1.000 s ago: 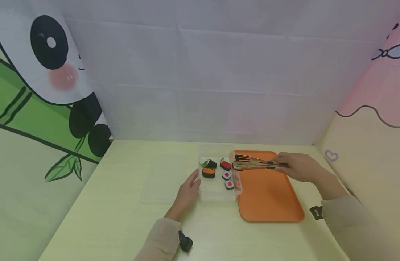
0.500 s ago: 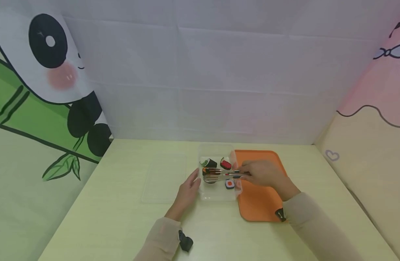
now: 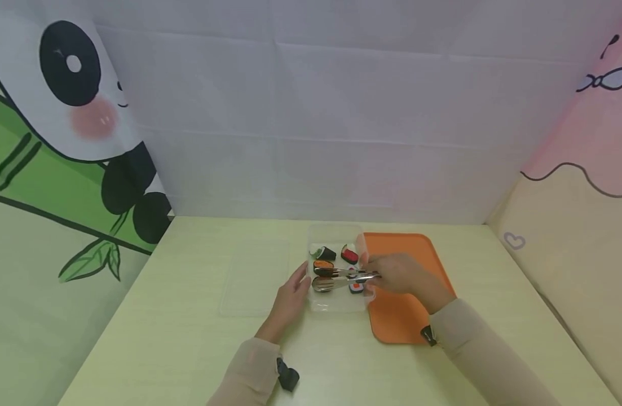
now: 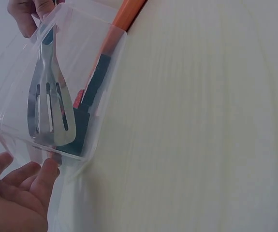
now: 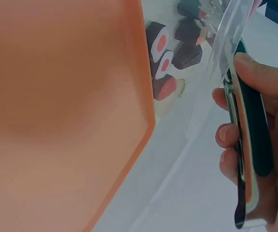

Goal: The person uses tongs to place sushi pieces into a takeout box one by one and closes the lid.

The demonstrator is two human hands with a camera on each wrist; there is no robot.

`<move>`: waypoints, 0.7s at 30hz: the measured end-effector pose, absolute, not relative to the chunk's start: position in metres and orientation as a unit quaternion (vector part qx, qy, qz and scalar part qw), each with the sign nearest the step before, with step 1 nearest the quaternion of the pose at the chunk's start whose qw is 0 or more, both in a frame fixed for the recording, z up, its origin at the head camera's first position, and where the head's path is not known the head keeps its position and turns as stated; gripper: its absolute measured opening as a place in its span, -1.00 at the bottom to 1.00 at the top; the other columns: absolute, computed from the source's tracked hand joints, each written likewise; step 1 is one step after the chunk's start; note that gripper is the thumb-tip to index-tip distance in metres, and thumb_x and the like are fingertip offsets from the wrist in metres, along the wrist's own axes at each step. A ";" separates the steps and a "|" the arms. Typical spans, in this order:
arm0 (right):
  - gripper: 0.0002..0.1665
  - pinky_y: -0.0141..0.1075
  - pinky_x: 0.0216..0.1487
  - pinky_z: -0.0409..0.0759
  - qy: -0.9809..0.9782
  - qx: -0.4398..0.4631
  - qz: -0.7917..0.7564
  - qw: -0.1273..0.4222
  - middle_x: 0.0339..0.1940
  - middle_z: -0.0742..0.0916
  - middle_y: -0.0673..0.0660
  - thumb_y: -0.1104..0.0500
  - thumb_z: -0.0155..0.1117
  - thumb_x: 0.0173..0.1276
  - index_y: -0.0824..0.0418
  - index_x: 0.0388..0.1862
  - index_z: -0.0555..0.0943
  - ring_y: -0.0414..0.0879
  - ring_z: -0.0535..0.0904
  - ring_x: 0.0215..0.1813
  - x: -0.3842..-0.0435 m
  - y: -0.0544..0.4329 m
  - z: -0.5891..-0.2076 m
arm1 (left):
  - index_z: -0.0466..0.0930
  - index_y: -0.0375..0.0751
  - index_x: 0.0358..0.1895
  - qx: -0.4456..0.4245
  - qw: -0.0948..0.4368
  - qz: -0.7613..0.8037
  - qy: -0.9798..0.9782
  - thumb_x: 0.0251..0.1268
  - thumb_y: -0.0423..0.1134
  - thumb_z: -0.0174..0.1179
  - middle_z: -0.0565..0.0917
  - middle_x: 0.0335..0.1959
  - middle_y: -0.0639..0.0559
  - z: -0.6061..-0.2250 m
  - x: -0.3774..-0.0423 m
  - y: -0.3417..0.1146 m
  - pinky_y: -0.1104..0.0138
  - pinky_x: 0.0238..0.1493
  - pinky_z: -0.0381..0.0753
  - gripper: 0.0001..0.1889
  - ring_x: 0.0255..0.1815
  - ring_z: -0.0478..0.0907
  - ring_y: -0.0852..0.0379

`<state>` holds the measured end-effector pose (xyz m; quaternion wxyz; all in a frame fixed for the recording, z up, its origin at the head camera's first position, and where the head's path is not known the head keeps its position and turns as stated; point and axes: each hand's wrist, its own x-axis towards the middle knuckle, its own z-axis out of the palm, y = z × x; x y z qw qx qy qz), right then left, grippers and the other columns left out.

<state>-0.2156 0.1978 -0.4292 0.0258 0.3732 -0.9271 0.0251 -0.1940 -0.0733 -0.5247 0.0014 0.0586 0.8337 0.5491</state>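
Observation:
A clear plastic box (image 3: 336, 304) holds several sushi pieces. My left hand (image 3: 289, 299) touches the outside of its left wall, fingers fairly straight. My right hand (image 3: 399, 273) grips metal serving tongs (image 3: 325, 283) by the dark handle, seen closely in the right wrist view. The tongs' two heads are slightly apart and lie over the near side of the orange-topped sushi (image 3: 323, 264); whether they pinch it I cannot tell. Behind are a dark roll with green (image 3: 327, 254) and a red-topped piece (image 3: 349, 255). One red-centred roll (image 3: 356, 288) shows; another is mostly hidden by the tongs.
An orange tray (image 3: 404, 321) lies right of the box, its left edge against or under it. To the left, a flat transparent lid (image 3: 255, 279) rests on the pale table (image 3: 189, 349). A light cloth wall (image 3: 331, 169) stands behind.
My right hand has carried the tongs leftward and down, from above the tray and the box's right edge to over the orange-topped sushi. The left hand has stayed at the box.

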 end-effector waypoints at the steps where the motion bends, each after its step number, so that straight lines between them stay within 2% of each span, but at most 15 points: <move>1: -0.93 -0.38 -0.57 0.34 -0.928 0.371 0.028 0.023 -0.49 0.47 -0.21 0.14 0.36 0.30 0.08 -0.25 0.69 -0.29 0.33 -0.56 -0.216 0.199 -0.428 | 0.18 -0.07 0.51 0.059 0.002 0.550 0.833 0.57 -0.11 -0.11 0.33 0.41 -0.18 -0.525 -0.194 -0.074 -0.10 0.29 0.30 -0.48 0.31 0.37 -0.24; 6: -0.71 -0.29 -0.33 0.54 -0.938 0.337 0.075 0.002 -0.18 0.65 -0.09 0.13 0.31 0.36 0.19 0.02 0.70 -0.25 0.53 -0.36 -0.213 0.215 -0.422 | 0.18 -0.05 0.51 0.057 0.013 0.557 0.828 0.57 -0.09 -0.12 0.32 0.41 -0.19 -0.525 -0.195 -0.074 -0.10 0.29 0.31 -0.48 0.32 0.35 -0.25; 9: -0.66 -0.20 -0.27 0.57 -0.949 0.296 0.107 -0.001 -0.01 0.67 0.00 0.06 0.27 0.41 0.17 0.09 0.66 -0.19 0.58 -0.27 -0.211 0.233 -0.418 | 0.19 -0.04 0.51 0.056 0.016 0.561 0.826 0.57 -0.10 -0.11 0.32 0.41 -0.19 -0.528 -0.195 -0.075 -0.10 0.30 0.29 -0.49 0.34 0.33 -0.25; 14: -0.52 -0.08 -0.29 0.54 -0.966 0.221 0.136 0.008 0.10 0.64 0.15 -0.03 0.20 0.45 0.19 0.22 0.58 -0.06 0.58 -0.19 -0.205 0.271 -0.412 | 0.20 -0.03 0.51 0.058 0.017 0.567 0.821 0.57 -0.09 -0.10 0.32 0.42 -0.18 -0.530 -0.196 -0.077 -0.09 0.32 0.27 -0.49 0.35 0.31 -0.24; 18: -0.45 -0.09 -0.36 0.52 -0.974 0.167 0.154 0.024 0.03 0.63 0.20 -0.03 0.22 0.44 0.31 0.23 0.54 0.01 0.56 -0.22 -0.201 0.300 -0.420 | 0.20 -0.01 0.51 0.055 0.018 0.567 0.822 0.57 -0.09 -0.10 0.32 0.42 -0.17 -0.529 -0.196 -0.079 -0.10 0.31 0.27 -0.49 0.34 0.33 -0.24; 21: -0.36 0.00 -0.34 0.55 -0.980 0.117 0.159 0.026 0.05 0.60 0.32 -0.07 0.19 0.45 0.39 0.27 0.48 0.18 0.58 -0.14 -0.197 0.319 -0.429 | 0.21 0.00 0.51 0.055 0.016 0.567 0.822 0.57 -0.09 -0.09 0.33 0.41 -0.17 -0.529 -0.196 -0.080 -0.11 0.31 0.27 -0.49 0.32 0.35 -0.24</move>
